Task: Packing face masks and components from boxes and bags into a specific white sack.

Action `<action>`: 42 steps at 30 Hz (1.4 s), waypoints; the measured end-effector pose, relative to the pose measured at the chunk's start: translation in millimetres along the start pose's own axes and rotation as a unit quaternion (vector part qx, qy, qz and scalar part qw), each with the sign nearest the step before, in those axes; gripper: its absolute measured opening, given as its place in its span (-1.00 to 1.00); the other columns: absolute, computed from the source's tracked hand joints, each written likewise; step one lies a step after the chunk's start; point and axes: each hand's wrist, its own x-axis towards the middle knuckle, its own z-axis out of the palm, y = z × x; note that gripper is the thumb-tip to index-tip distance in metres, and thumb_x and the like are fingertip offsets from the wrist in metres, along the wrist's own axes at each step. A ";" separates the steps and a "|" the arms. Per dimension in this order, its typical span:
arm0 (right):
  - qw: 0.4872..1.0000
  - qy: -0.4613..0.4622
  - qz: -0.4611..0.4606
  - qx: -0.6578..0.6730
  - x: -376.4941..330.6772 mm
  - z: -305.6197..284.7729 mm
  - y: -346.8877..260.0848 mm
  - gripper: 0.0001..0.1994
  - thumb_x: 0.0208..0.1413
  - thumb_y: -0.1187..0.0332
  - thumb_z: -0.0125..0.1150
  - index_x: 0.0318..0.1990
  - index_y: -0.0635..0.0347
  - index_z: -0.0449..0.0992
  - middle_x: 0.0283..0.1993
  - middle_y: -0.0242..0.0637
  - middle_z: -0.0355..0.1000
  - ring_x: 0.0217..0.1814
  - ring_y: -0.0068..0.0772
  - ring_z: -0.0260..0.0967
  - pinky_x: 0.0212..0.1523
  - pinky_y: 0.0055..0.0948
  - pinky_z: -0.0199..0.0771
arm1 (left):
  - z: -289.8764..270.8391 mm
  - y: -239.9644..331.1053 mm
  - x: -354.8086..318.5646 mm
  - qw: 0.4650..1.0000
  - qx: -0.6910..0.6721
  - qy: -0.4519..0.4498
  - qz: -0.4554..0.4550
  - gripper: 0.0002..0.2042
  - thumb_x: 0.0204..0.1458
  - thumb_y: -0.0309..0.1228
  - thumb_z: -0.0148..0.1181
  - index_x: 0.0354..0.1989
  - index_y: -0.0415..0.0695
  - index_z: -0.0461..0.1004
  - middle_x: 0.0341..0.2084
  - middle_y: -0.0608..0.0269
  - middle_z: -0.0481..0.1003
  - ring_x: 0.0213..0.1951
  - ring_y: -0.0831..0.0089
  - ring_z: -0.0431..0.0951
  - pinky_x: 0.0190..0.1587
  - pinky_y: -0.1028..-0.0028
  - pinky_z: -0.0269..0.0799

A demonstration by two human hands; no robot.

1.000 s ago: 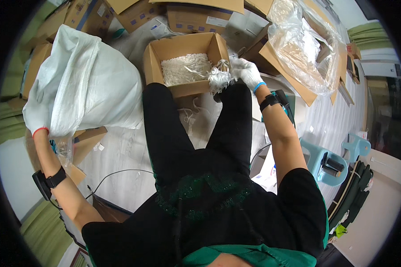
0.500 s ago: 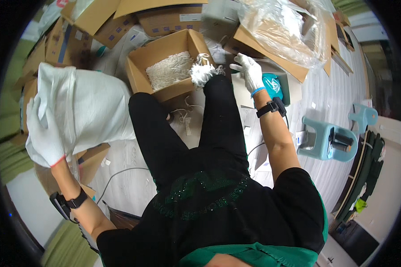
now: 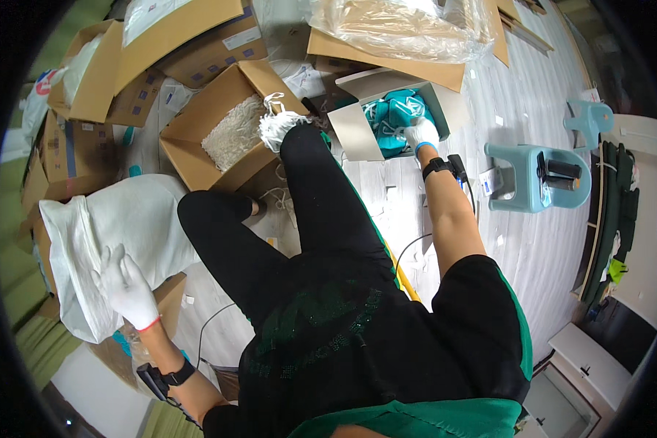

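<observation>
My left hand [image 3: 128, 286], in a white glove, lies with its fingers spread against the rim of a big white sack [image 3: 117, 223] at the lower left. My right hand [image 3: 421, 134], also gloved, reaches into a small open cardboard box [image 3: 352, 131] filled with teal packets [image 3: 390, 117]; whether its fingers grip a packet is unclear. A bundle of white strings [image 3: 277, 128] rests on my raised knee. Beside the knee stands an open cardboard box [image 3: 190, 150] holding more white stringy material [image 3: 230, 135].
A teal plastic stool [image 3: 536, 175] stands right of my right arm, and a second one [image 3: 588, 115] sits farther back. A clear plastic bag [image 3: 401, 25] covers cardboard at the top. More cardboard boxes [image 3: 69, 150] crowd the left. A thin cable [image 3: 219, 317] lies on the pale floor.
My right hand left the white string bundle on my knee and moved right into the box of teal packets. My left hand lowered the sack and spread its fingers.
</observation>
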 end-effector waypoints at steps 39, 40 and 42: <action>0.994 -0.091 -0.052 -0.020 28.4 28.9 48.2 -0.62 -0.12 0.34 0.07 -0.11 0.22 0.59 -0.04 0.10 0.50 0.03 0.13 0.46 0.04 -0.16 0.46 | 28.8 175.0 0.4 0.960 -0.198 -0.138 0.143 -0.84 -0.03 -0.61 0.20 -0.26 -0.13 0.59 -0.24 0.10 0.59 -0.07 0.22 0.57 0.32 0.04 0.08; 0.991 -0.109 -0.057 -0.051 21.9 16.0 38.6 -0.63 -0.12 0.34 0.08 -0.12 0.21 0.60 -0.04 0.08 0.51 0.02 0.12 0.47 0.04 -0.16 0.47 | 27.4 174.3 -2.6 0.961 -0.197 -0.137 0.138 -0.84 -0.03 -0.61 0.21 -0.27 -0.13 0.59 -0.25 0.10 0.59 -0.08 0.23 0.57 0.32 0.04 0.09; 0.981 -0.162 -0.079 -0.068 19.1 11.6 34.1 -0.64 -0.12 0.34 0.09 -0.13 0.21 0.60 -0.04 0.07 0.51 0.01 0.11 0.47 0.04 -0.17 0.47 | 28.1 172.5 -8.5 0.960 -0.209 -0.136 0.125 -0.84 -0.03 -0.60 0.21 -0.27 -0.13 0.59 -0.26 0.11 0.59 -0.08 0.23 0.57 0.32 0.04 0.09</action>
